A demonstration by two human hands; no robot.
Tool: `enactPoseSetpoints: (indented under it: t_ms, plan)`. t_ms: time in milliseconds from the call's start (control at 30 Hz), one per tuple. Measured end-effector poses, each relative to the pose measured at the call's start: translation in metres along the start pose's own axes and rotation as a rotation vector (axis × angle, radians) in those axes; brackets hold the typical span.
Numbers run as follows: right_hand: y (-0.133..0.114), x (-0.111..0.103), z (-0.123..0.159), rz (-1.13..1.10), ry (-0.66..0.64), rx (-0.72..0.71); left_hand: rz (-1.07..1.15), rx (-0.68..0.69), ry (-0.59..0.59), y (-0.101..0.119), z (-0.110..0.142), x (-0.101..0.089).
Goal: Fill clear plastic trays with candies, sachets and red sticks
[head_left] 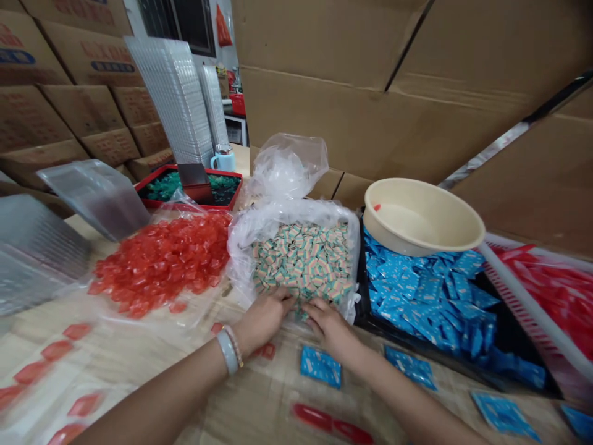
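Observation:
A white tray lined with a clear plastic bag (pixel 243 247) holds a heap of small striped pieces (pixel 303 256) in green, pink and cream. My left hand (pixel 266 315), with a pale bangle and a beaded bracelet at the wrist, reaches to the near edge of the heap, its fingers bent together. Close beside it, my right hand (pixel 331 327) has curled fingers among the same pieces. What sits between the fingertips of either hand is too small to make out. Below the hands lie a blue packet (pixel 320 366) and a blurred red item (pixel 331 423).
Red translucent pieces (pixel 162 262) are heaped at left, near clear plastic trays (pixel 99 194). A black tray (pixel 523 349) of blue packets (pixel 426 296) stands right, under a cream basin (pixel 424 216). Farther right is a basket of red packets (pixel 551 296). Cardboard boxes (pixel 333 93) wall the back.

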State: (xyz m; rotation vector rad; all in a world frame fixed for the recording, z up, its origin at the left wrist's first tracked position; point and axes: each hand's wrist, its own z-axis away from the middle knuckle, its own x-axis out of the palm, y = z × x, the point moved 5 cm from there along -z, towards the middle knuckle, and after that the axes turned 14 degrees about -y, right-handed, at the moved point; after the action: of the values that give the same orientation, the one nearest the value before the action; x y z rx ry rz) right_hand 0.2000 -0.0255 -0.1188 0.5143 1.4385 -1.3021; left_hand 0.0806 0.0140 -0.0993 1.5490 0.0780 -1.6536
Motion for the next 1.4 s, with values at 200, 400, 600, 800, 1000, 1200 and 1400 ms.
enactPoseSetpoints:
  t_ms: [200,400,600,800,1000,1200,1400]
  plan:
    - [-0.005,0.000,0.002,0.023,-0.016,-0.013,-0.035,-0.039,-0.003,0.005,0.002,0.001]
    - [-0.009,0.005,0.003,0.097,0.015,0.130,0.181,-0.031,0.124,-0.002,0.000,-0.001]
    - [0.005,-0.019,-0.003,-0.030,0.096,0.046,0.507,-0.174,0.310,-0.051,-0.004,-0.026]
    - [0.022,-0.055,-0.042,-0.089,0.118,-0.077,0.307,-0.162,0.386,-0.039,-0.015,-0.027]
    - [0.014,-0.048,-0.043,0.149,0.033,-0.009,0.251,-0.105,0.397,-0.027,-0.011,-0.011]
    - [0.006,-0.044,-0.031,0.308,0.062,0.039,0.382,-0.138,0.441,-0.040,-0.003,-0.013]
    - [0.002,-0.037,-0.025,0.339,0.028,0.006,0.441,-0.114,0.466,-0.043,-0.004,-0.013]
